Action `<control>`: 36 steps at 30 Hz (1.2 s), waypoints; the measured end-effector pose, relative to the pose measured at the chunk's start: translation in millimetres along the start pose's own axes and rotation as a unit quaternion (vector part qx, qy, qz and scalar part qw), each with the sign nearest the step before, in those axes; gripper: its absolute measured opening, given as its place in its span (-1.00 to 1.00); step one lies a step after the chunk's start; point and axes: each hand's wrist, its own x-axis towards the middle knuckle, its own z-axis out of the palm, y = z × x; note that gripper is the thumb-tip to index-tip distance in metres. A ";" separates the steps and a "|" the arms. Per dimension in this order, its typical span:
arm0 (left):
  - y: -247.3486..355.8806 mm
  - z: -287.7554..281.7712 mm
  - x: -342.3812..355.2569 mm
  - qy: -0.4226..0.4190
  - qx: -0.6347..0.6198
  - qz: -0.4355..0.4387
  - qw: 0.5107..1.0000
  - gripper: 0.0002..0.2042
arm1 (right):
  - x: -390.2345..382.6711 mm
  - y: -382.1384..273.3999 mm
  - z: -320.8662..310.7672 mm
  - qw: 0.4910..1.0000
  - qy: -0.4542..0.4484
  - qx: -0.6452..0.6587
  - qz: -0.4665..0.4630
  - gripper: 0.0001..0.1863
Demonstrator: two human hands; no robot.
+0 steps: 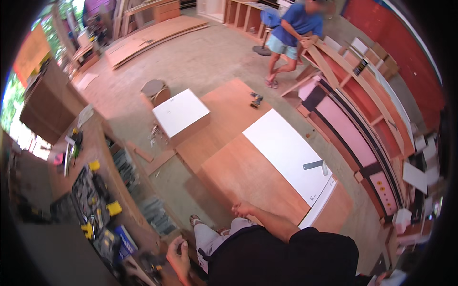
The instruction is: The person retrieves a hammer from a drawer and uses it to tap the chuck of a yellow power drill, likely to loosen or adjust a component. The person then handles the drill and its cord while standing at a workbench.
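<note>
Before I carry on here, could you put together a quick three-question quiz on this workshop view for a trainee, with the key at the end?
1. True or false: the cordless drill rests on the long white panel.
2. Multiple choice: where does the metal square lie?
A) On the round stool
B) On the long white panel
C) On the white-topped box
3. Short answer: which of the wearer's hands is nearer the long white panel, the left hand or the right hand?

Key:
1. False; it rests on the brown board.
2. B.
3. The right hand.
</note>
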 end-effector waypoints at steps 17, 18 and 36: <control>163.6 13.5 398.0 -0.024 0.055 -0.017 0.998 -0.53 | 139.9 -225.0 -154.9 0.948 0.203 0.247 0.013 -0.72; 177.6 28.4 429.6 -0.062 0.102 0.045 0.992 -0.60 | 147.3 -218.1 -170.0 0.933 0.242 0.265 0.012 -0.72; 345.4 464.0 766.8 -0.324 0.140 0.098 0.930 -0.72 | 236.7 -290.8 -474.2 0.883 0.285 0.368 0.056 -0.79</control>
